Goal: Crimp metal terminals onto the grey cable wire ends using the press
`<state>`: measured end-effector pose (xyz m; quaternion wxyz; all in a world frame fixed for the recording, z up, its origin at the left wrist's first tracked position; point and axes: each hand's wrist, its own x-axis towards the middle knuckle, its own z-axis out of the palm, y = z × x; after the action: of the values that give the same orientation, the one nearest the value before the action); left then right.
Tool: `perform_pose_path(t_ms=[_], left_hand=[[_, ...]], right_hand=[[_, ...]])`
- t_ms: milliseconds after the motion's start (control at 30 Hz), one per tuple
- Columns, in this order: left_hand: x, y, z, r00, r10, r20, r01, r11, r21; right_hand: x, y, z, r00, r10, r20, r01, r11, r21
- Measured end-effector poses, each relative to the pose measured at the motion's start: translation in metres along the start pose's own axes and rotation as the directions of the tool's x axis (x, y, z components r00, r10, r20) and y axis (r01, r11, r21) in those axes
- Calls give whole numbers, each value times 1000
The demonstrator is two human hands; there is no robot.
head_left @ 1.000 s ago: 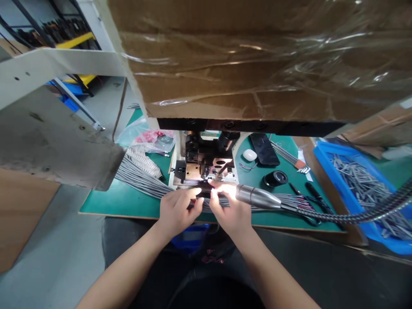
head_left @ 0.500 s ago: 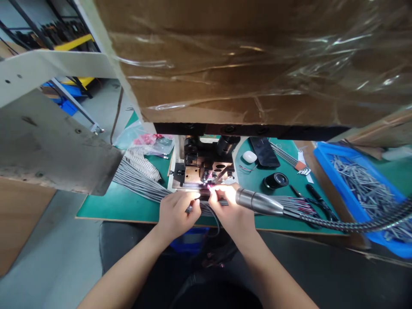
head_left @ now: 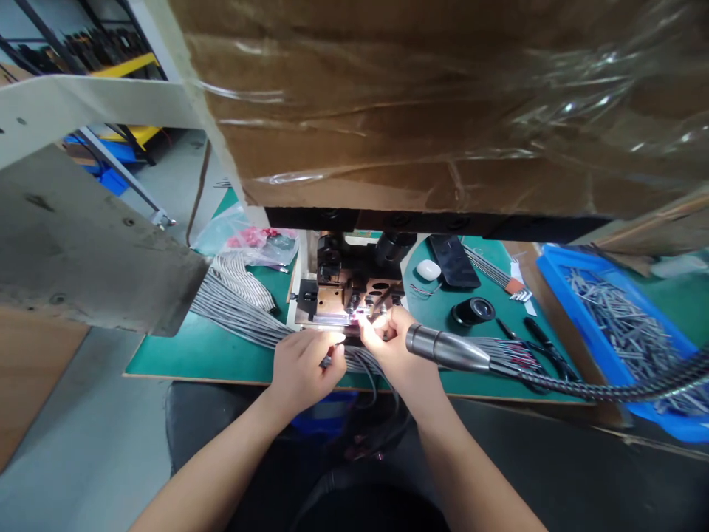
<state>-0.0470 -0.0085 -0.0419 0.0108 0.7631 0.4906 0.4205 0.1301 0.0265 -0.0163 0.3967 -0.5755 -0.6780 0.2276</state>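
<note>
My right hand (head_left: 396,343) is closed at the front of a small bench press machine (head_left: 332,299), thumb and index finger together. A small pink part (head_left: 359,316) shows at its fingertips, under bright light. My left hand (head_left: 307,366) rests just left of it, with fingers curled and thumb near the index tip; what lies inside is hidden. Grey cables (head_left: 244,318) run in a bundle behind and under both hands. Loose grey cable (head_left: 372,377) loops down over the table edge between my wrists. A metal gooseneck lamp (head_left: 448,349) points at the right hand.
A cardboard-covered machine body (head_left: 388,111) hangs overhead, with a metal plate (head_left: 94,236) at left. On the green table (head_left: 160,358) lie a plastic bag (head_left: 244,240), a phone (head_left: 454,262), a white mouse (head_left: 428,270) and a black cylinder (head_left: 473,311). A blue bin (head_left: 559,258) stands right.
The right hand's fingers have shifted slightly, and the pink part sits a little further into the machine. More grey cable hangs below the right hand. The left hand stays almost still.
</note>
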Motion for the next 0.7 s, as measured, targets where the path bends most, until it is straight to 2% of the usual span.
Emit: perform_pose_path(t_ms=[267,533,700], left_hand=[[0,0,1,1000,13,-6,-13,1000,2],[1,0,1,999,35,-26,-34,999,13],[1,0,1,999,36,-25,-36,999,-3]], right_hand=[[2,3,1,999,22,47,-23,1000,19],[2,1,-3,995,-71,70,76,995,-58],[5,0,-1,998,-21,51,26,995,-99]])
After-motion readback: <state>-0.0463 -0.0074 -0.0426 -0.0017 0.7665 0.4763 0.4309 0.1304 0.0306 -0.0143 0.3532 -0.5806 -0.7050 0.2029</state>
